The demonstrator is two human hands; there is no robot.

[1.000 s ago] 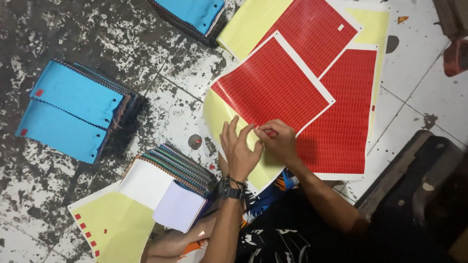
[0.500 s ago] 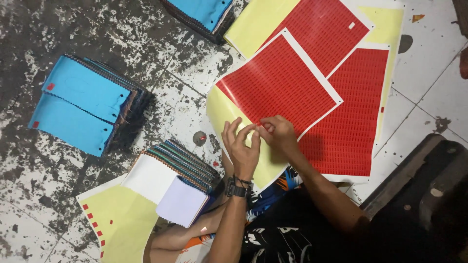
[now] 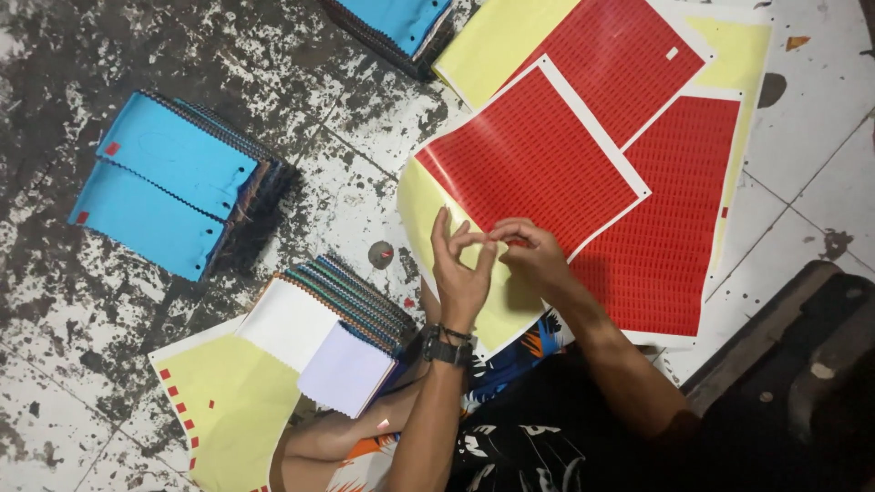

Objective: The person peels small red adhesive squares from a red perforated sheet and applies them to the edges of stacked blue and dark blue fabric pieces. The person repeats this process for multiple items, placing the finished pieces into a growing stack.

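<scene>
My left hand (image 3: pixel 460 273), with a black watch on the wrist, and my right hand (image 3: pixel 536 258) meet fingertip to fingertip just above the lower corner of a red sticker sheet (image 3: pixel 529 155). Thumb and forefinger of both hands pinch at the same spot, seemingly on a small red sticker; the piece is too small to see clearly. The other fingers of my left hand stand spread. Under my hands lies the bare yellow backing (image 3: pixel 415 205) of that sheet.
Two more red sticker sheets (image 3: pixel 670 228) (image 3: pixel 629 50) lie beyond. Blue-topped swatch stacks (image 3: pixel 173 187) (image 3: pixel 401 20) sit left and at the top. A white-topped stack (image 3: pixel 314 323) and a nearly bare yellow backing sheet (image 3: pixel 232 410) lie beside my knee. Dark wood (image 3: pixel 784 337) lies right.
My left hand has lifted off the yellow backing and turned its fingertips to my right hand's. My right hand has come off the sheet's edge to meet it.
</scene>
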